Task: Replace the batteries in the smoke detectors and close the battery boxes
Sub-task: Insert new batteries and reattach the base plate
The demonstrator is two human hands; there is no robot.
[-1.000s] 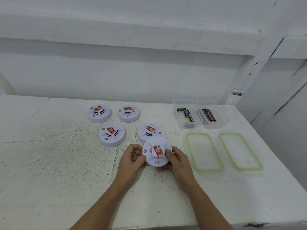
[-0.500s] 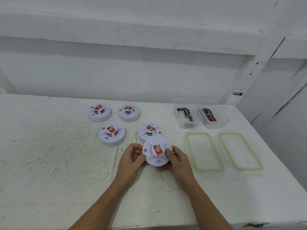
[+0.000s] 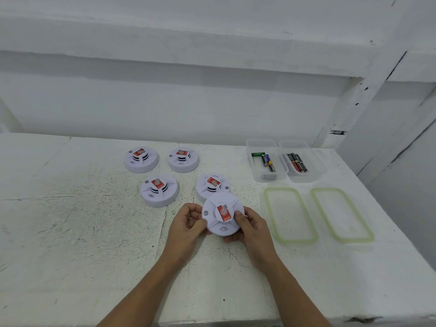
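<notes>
The left hand [image 3: 188, 225] and right hand [image 3: 252, 227] are both gripping the rim of a white smoke detector [image 3: 221, 214], holding it label-up over the table [image 3: 70, 232]; judging by this, flipping it steadily, with fingers staying on the rim, is probably serving best for reaching the battery cover.

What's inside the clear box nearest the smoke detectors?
The clear box holds a green battery and two dark batteries; something grey at its near end is unclear.
</notes>
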